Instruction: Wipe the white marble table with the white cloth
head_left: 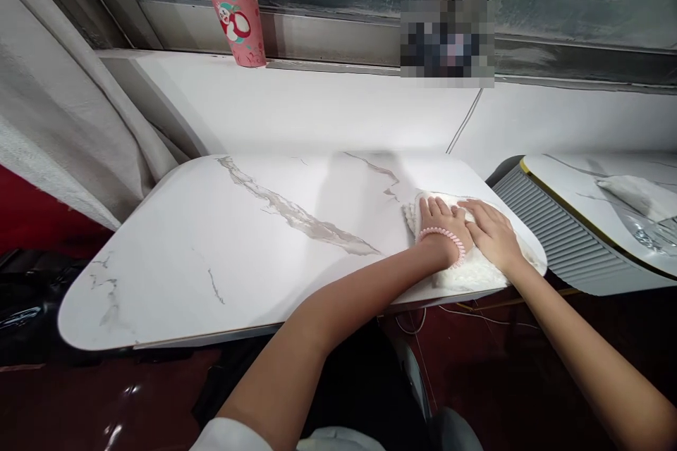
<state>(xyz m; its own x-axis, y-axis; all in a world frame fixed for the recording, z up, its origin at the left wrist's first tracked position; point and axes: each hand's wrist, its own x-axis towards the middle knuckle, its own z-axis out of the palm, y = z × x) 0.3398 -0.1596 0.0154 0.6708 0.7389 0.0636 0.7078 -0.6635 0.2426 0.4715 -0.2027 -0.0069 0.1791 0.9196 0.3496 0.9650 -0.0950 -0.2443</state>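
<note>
Lying flat, my left hand (445, 223) and right hand (491, 234) cover the white cloth (465, 273) near the table (163, 246)'s front right corner. My fingers are extended, slightly parted, clasping nothing; two palms side by side probably keep the fabric spread and unbunched.

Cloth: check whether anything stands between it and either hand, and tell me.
Nothing visible does: the left hand and the right hand both rest on the cloth, at the right end of the table. The pink band circles the left wrist. Whatever the palms cover is hidden.
</note>
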